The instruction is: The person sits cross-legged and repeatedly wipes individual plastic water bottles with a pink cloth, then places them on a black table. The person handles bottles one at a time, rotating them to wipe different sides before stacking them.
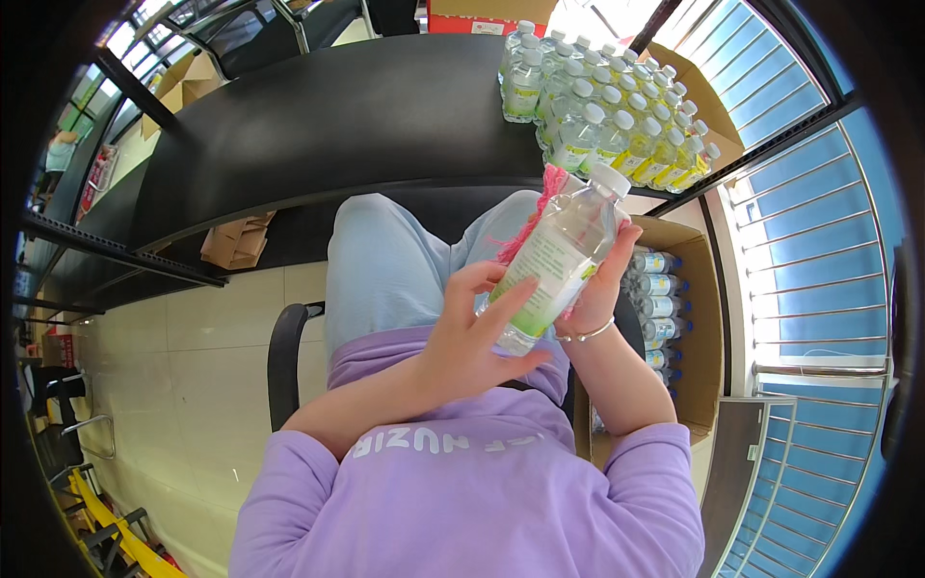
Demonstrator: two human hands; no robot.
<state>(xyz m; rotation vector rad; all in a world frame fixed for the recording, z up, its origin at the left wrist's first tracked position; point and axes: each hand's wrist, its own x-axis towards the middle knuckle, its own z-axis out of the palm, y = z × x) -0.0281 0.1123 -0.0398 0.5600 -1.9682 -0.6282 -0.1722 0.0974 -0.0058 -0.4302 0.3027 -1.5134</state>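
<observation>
A clear plastic bottle (553, 264) with a white cap and a green-and-white label is held tilted above my lap, its cap pointing up and to the right. My right hand (600, 285) grips it from behind and the right side, with a pink cloth (533, 225) between palm and bottle. The fingers of my left hand (470, 329) lie spread across the label and lower side, and its thumb is near the base. Whatever contents the bottle has cannot be made out.
Many similar white-capped bottles (607, 108) stand grouped on the black table (347, 108). Beside me on the right, an open cardboard box (697, 311) holds blue-capped bottles (659, 307). A chair armrest (285, 361) is at my left. Metal railings (816, 274) run along the right.
</observation>
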